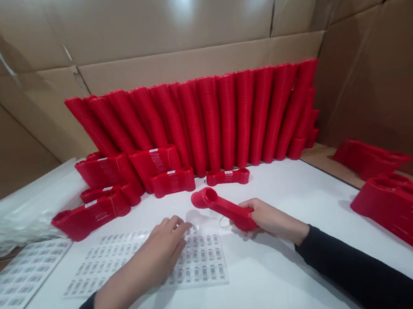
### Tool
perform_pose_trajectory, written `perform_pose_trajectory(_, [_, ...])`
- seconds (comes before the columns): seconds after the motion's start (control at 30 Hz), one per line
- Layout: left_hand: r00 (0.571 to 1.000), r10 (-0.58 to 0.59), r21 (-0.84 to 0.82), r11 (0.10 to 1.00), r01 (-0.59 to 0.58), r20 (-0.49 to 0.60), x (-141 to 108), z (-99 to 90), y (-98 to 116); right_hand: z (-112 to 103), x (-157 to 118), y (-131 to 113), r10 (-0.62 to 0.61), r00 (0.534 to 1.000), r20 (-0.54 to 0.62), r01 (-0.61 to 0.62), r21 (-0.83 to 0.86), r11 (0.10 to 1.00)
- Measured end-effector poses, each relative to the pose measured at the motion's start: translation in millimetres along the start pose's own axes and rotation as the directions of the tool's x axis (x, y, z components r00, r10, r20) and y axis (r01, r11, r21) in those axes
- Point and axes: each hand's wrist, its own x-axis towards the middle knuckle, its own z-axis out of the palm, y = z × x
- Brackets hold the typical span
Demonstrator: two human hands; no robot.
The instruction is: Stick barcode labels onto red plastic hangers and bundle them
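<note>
My left hand (165,248) is over a sheet of small barcode stickers (205,261) lying on the white table. Its thumb and forefinger come together at the sheet's upper edge; whether a sticker is between them is too small to tell. My right hand (263,220) grips one end of a short nested stack of red plastic pieces (232,211). The stack is held tilted above the table, its ring-shaped end pointing up and left. A thin rubber band (223,222) hangs in a loop beside my right fingers.
Tall stacks of red pieces (210,123) line the back against cardboard walls (194,62). Shorter bundles with white labels (172,183) stand before them. Other red bundles (400,215) are at the right. More sticker sheets (17,280) and clear plastic bags (34,207) lie left.
</note>
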Motion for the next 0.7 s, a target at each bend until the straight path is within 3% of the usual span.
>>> perform_pose_trajectory(0.13, [0.999,-0.054,0.044,0.998,0.054,-0.004,25,11.8,3,-8,16,7,-0.053,0.982,-0.179,0.066,0.068,0.995])
perform_pose_trajectory(0.27, [0.998,-0.063,-0.010,0.998,0.063,0.025,27,19.3,1,-17,25,10,-0.096,0.933,-0.347,0.124,0.061,0.990])
perform_pose_trajectory(0.37, [0.997,-0.078,-0.096,0.992,0.077,-0.005,24,24.9,-1,-5,19,9,-0.115,0.957,-0.267,0.124,0.017,0.992])
perform_pose_trajectory(0.5, [0.992,-0.087,-0.226,0.972,0.065,-0.088,26,31.6,-1,25,4,7,-0.113,0.993,0.014,0.113,-0.016,0.993])
perform_pose_trajectory(0.57, [0.985,-0.122,-0.279,0.957,0.083,-0.124,28,34.8,-1,33,0,8,-0.138,0.990,0.030,0.139,-0.023,0.990])
perform_pose_trajectory(0.7, [0.969,-0.162,-0.285,0.953,0.104,-0.188,30,42.1,-2,27,5,11,-0.155,0.985,-0.079,0.152,-0.036,0.988])
